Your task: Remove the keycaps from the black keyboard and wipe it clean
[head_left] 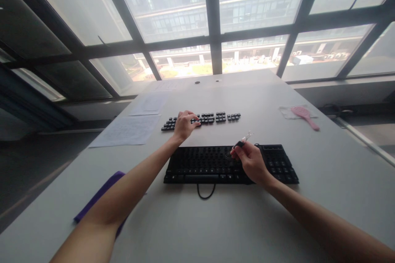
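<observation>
My left hand [184, 124] is over the rows of loose black keycaps [207, 118] behind the keyboard. Its thumb and index finger are bent around a keycap, and the palm hides part of the rows. My right hand [250, 160] is closed on a small keycap puller [240, 144], with a dark handle part and thin wire ends showing, above the keyboard. The black keyboard [191, 164] lies flat in front of me. Keys are off much of its left and middle area, while the bottom rows and the number pad carry keys.
A cable loop [206, 197] sticks out at the keyboard's front. Paper sheets [126, 130] lie to the left, and a purple folded item [101, 191] is partly under my left forearm. At right, a pink hairbrush [304, 116] rests on a clear bag [285, 112]. Windows stand beyond the table.
</observation>
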Tool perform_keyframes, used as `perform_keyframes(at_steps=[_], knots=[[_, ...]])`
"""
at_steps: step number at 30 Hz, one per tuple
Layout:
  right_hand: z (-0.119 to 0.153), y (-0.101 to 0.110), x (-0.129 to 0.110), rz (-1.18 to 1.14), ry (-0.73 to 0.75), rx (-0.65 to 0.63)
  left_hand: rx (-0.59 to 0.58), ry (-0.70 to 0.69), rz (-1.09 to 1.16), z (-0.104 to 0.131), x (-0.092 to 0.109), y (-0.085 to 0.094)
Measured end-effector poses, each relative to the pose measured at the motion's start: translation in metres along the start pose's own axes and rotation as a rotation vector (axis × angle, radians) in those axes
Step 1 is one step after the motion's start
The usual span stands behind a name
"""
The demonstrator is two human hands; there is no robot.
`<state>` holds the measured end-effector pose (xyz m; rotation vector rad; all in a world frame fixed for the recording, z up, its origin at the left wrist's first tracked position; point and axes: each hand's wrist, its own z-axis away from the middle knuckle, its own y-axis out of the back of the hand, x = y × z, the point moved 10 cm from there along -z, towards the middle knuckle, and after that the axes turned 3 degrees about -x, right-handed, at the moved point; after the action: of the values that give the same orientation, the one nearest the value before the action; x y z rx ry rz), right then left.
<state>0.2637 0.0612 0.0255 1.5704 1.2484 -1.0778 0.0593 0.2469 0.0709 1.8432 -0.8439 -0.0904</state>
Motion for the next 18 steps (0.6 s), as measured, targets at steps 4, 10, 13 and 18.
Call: perform_keyframes(at_steps=[4,10,13,18], knots=[[-0.001,0.009,-0.004,0.017,0.006,0.023,-0.012,-0.103,0.081,0.03,0.059,0.016],[0.003,-0.002,-0.016,0.261,0.104,-0.128,-0.222,-0.202,0.232,0.089,0.145,-0.009],[0.005,-0.012,-0.021,0.336,0.162,-0.202,-0.269,-0.172,0.247,0.101,0.153,-0.026],[0.011,-0.025,-0.028,0.4,0.225,-0.314,-0.267,-0.166,0.287,0.107,0.153,-0.032]])
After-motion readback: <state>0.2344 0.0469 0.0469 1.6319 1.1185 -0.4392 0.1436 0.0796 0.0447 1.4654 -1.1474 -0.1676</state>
